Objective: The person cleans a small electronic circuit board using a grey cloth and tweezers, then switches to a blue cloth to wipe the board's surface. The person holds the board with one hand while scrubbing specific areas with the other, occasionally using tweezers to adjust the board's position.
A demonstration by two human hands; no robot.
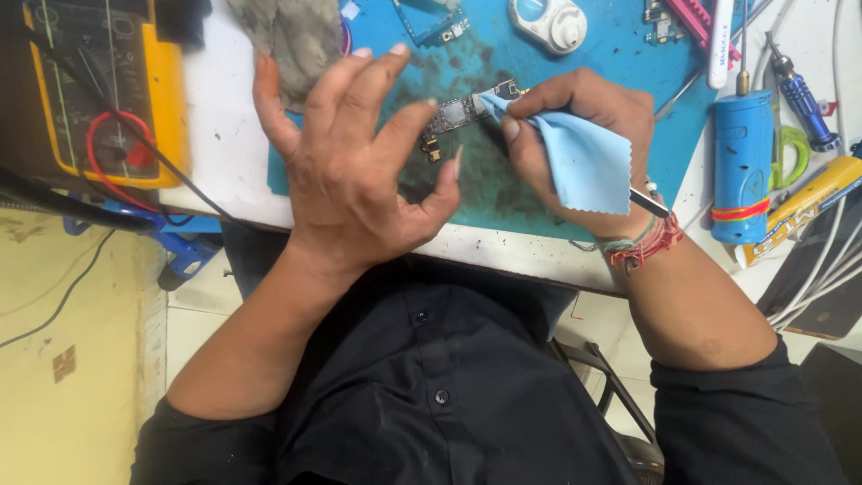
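Blue cloth (588,166) hiding tool, circuit board (460,115) half-covered by hands

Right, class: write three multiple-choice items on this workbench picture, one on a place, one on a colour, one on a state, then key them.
1. Where does the small dark circuit board lie?
A. on the teal work mat
B. on the yellow multimeter
C. on the floor

2. What colour is the cloth in the right hand?
A. red
B. light blue
C. black

3. How is the left hand?
A. clenched in a fist
B. gripping pliers
C. open, fingers spread

Key: 1 A, the board rests on the mat; 2 B, the cloth is pale blue; 3 C, the fingers are splayed and grip nothing.
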